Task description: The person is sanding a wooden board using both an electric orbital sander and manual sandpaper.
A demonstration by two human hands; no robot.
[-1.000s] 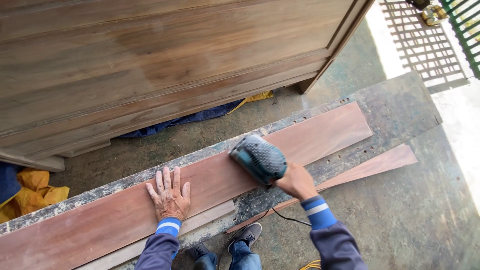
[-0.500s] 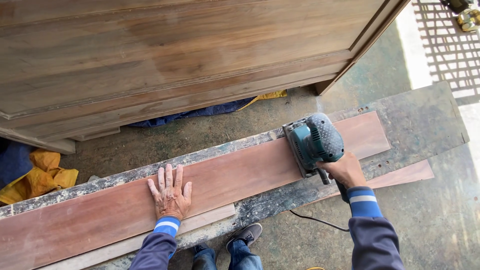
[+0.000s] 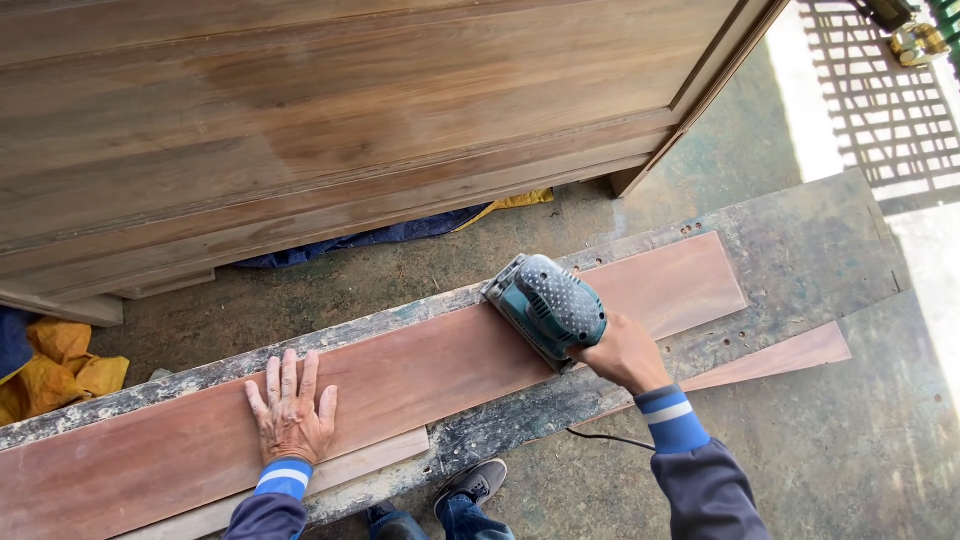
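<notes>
Gripping the rear handle of a teal, dimple-topped electric palm sander (image 3: 547, 307), the right hand (image 3: 625, 353) is closed tight around the tool, whose pad sits flat on a long reddish-brown wooden plank (image 3: 420, 380). On that same plank, well to the left of the sander, the left hand (image 3: 290, 415) lies open, palm down and fingers spread, holding nothing and simply pressing the wood. The plank rests lengthwise on a worn, paint-flecked grey workbench board (image 3: 800, 250); a paler strip of wood (image 3: 340, 470) pokes out beneath the plank's near edge, and a thinner reddish offcut (image 3: 790, 355) lies beyond its right end on the concrete floor (image 3: 860, 450). A black power cord (image 3: 600, 437) trails under the right forearm. Behind the plank stands a large brown wooden cabinet (image 3: 350, 110), with blue and yellow cloth (image 3: 60, 365) bunched at its foot. The sander sits near the plank's far edge, so tilting it could round that edge or gouge the face; the slack cord could snag on the bench corner and jerk the tool, and the plank could skid if the flat hand eases off.
</notes>
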